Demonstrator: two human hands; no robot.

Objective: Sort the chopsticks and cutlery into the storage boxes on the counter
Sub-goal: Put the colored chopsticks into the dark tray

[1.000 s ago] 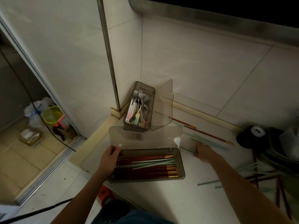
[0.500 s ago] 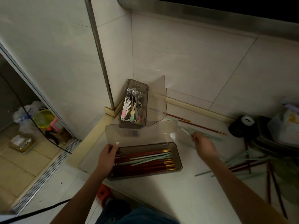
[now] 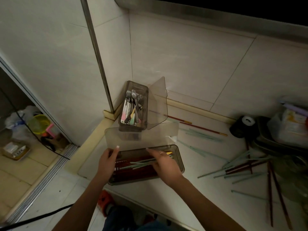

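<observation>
While left hand (image 3: 106, 161) grips chopstick box (image 3: 180, 165) | right hand (image 3: 162, 161) pinches green chopsticks (image 3: 141, 162) | loose chopsticks (image 3: 241, 170) rightward

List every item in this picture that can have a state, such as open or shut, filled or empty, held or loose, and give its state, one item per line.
chopstick box: lid open, partly filled with red and green chopsticks.
cutlery box: lid open, holding forks and spoons.
left hand: grips the chopstick box's left end.
right hand: over the chopstick box, holding green chopsticks.
loose chopsticks: scattered on the counter, unsorted.
</observation>
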